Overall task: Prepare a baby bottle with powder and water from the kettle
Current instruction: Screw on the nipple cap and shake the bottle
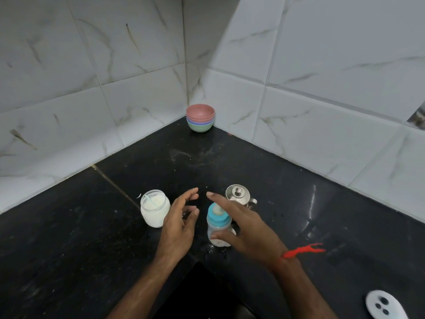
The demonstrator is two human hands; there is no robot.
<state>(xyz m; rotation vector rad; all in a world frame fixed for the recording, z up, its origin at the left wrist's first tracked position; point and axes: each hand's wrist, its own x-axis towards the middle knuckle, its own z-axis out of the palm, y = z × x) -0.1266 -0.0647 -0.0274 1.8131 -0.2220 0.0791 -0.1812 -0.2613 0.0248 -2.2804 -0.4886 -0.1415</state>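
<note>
Low in the middle of the frame, my left hand [178, 226] hovered over the black stone counter [69, 226], fingers loosely curled and spread, gripping nothing. My right hand [248, 229], a red thread [301, 250] tied at its wrist, stretched flat with fingers apart beside the one clear baby bottle with a blue collar and teat [217, 223]; my thumb lay against its lower body. Left of my hands stood one open glass jar of white powder [154, 208] with a pale scoop inside. Behind the bottle sat one small steel kettle [239, 195], lid on. In the far corner, centre frame, one stack of coloured bowls [200, 117], at least three; one white plastic piece [384, 306] at lower right.
</note>
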